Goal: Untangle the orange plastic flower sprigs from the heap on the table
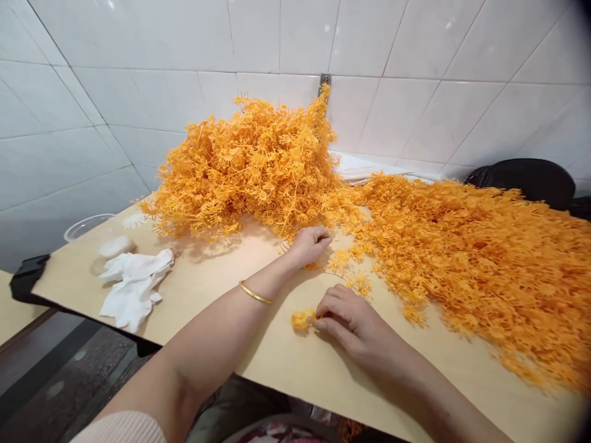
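My right hand (348, 317) is low over the table, thumb and fingers pinched on a small orange artificial flower piece (303, 320). Farther forward, my left hand (310, 246) is closed at the front edge of a tall heap of orange artificial flower sprigs (258, 166); what its fingers hold is hidden. A gold bangle (253, 293) circles the left wrist. Between the hands and the right-hand pile lie a few loose orange sprigs (341, 261), one with a thin stem. A long, flatter pile of orange sprigs (466, 258) covers the table's right side.
A crumpled white cloth (133, 286) and a white rounded object (115, 246) lie on the left of the beige table (194, 295). A clear plastic rim (87, 226) shows beyond the left edge. A white tiled wall (397, 111) stands behind; a black object (530, 178) is at back right.
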`<state>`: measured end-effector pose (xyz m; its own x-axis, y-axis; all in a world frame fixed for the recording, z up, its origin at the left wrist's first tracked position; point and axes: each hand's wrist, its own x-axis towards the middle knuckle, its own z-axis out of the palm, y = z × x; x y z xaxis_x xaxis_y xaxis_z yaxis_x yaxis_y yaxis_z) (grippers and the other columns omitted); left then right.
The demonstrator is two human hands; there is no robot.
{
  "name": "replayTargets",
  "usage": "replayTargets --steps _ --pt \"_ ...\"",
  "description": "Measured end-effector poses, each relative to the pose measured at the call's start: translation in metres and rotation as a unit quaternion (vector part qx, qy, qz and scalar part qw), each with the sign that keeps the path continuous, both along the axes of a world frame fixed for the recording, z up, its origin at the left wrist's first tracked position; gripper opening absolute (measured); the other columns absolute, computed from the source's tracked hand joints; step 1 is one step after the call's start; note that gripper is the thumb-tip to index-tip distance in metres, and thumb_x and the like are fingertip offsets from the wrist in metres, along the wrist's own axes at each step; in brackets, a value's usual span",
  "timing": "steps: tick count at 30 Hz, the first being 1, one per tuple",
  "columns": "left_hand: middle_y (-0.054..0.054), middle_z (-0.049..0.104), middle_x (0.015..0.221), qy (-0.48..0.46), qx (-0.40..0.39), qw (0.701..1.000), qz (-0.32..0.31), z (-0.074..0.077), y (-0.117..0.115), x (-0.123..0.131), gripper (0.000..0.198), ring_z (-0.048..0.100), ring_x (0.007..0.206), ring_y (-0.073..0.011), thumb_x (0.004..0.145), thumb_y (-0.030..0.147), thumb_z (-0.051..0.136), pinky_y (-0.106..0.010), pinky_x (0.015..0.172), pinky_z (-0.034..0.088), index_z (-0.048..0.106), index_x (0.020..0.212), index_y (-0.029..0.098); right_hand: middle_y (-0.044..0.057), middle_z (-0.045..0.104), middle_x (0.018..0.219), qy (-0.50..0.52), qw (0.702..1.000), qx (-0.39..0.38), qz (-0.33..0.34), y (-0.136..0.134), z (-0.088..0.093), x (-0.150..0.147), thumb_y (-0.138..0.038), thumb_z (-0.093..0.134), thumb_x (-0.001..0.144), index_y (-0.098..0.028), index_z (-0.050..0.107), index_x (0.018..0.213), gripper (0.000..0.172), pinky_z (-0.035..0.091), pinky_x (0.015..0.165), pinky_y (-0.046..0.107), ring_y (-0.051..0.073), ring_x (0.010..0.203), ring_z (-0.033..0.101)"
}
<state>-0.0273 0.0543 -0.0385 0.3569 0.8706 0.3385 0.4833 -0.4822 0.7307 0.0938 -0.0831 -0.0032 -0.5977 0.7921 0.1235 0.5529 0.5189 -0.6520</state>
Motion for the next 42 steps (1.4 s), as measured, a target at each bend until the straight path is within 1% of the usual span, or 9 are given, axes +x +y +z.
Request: replayTargets --steps 6,12,25,27,31,34,36,39,42 --pt "0.003 0.041 0.055 0.012 0.038 0.999 0.019 0.002 -0.003 0.0 0.018 0.039 0.057 -0.0094 0.071 0.021 0.044 -0.022 0.056 0.029 0.043 0.053 0.016 -0.002 0.046 0.062 0.182 0.97 -0.125 -0.098 0.017 0.015 0.02 -0.027 0.046 0.08 -0.017 0.048 0.066 0.017 0.033 0.056 0.023 0.01 0.059 0.041" --pt "0.001 0.043 0.059 0.014 0.028 0.999 0.016 0.004 -0.005 0.001 0.02 0.042 0.061 -0.011 0.073 0.023 0.041 -0.023 0.057 0.03 0.045 0.054 0.016 -0.001 0.051 0.07 0.446 0.858 -0.228 -0.115 0.046 0.021 0.046 -0.029 0.057 0.073 -0.018 0.054 0.068 0.013 0.04 0.071 0.028 0.011 0.068 0.049" --pt "0.0 0.043 0.066 0.005 0.021 0.999 0.039 0.007 -0.009 0.003 0.024 0.044 0.064 -0.0132 0.075 0.026 0.039 -0.025 0.059 0.033 0.042 0.053 0.017 0.001 0.06 0.071 0.571 0.771 -0.199 -0.201 0.07 0.03 0.086 -0.026 0.062 0.063 -0.019 0.053 0.07 0.014 0.042 0.073 0.035 0.017 0.072 0.058" --pt "-0.001 0.044 0.068 -0.001 0.018 0.999 0.041 0.009 -0.01 0.003 0.024 0.045 0.064 -0.0135 0.075 0.027 0.039 -0.026 0.059 0.034 0.043 0.054 0.017 0.002 0.059 0.069 0.54 0.783 -0.152 -0.268 0.072 0.029 0.093 -0.03 0.059 0.064 -0.019 0.051 0.071 0.014 0.043 0.071 0.036 0.017 0.068 0.058" --pt "0.0 0.043 0.062 0.001 0.016 0.999 0.052 0.01 -0.009 0.003 0.023 0.044 0.061 -0.013 0.074 0.027 0.041 -0.025 0.057 0.032 0.044 0.053 0.017 0.005 0.057 0.076 0.363 0.811 0.046 -0.457 0.078 0.034 0.111 -0.035 0.056 0.064 -0.018 0.054 0.073 0.019 0.042 0.066 0.034 0.018 0.071 0.054" --pt "0.001 0.042 0.058 -0.018 0.017 0.998 0.057 0.008 -0.007 0.004 0.021 0.044 0.061 -0.0122 0.072 0.024 0.044 -0.025 0.059 0.032 0.045 0.052 0.016 0.005 0.055 0.087 0.271 0.811 0.167 -0.492 0.078 0.039 0.111 -0.032 0.056 0.066 -0.019 0.055 0.079 0.019 0.038 0.071 0.032 0.018 0.078 0.05" --pt "0.002 0.043 0.058 -0.039 0.002 0.997 0.063 0.006 -0.004 0.004 0.02 0.044 0.06 -0.0114 0.071 0.023 0.045 -0.024 0.059 0.032 0.048 0.053 0.016 0.004 0.056 0.08 0.191 0.868 0.17 -0.425 0.075 0.039 0.098 -0.032 0.05 0.072 -0.019 0.055 0.079 0.016 0.038 0.067 0.03 0.017 0.074 0.051" --pt "0.002 0.045 0.057 -0.092 -0.037 0.993 0.061 0.004 -0.002 0.004 0.019 0.043 0.058 -0.0099 0.07 0.025 0.046 -0.023 0.056 0.032 0.049 0.054 0.015 0.003 0.058 0.074 0.098 0.955 0.088 -0.267 0.071 0.028 0.067 -0.03 0.043 0.079 -0.018 0.057 0.082 0.019 0.039 0.063 0.028 0.016 0.07 0.051" --pt "0.004 0.042 0.052 -0.161 -0.095 0.982 0.036 0.005 -0.002 0.003 0.021 0.039 0.051 -0.0077 0.07 0.028 0.048 -0.021 0.051 0.031 0.049 0.055 0.014 0.006 0.058 0.092 0.002 0.979 0.108 -0.175 0.068 0.011 0.038 -0.03 0.047 0.077 -0.017 0.058 0.092 0.022 0.037 0.073 0.033 0.018 0.084 0.048"
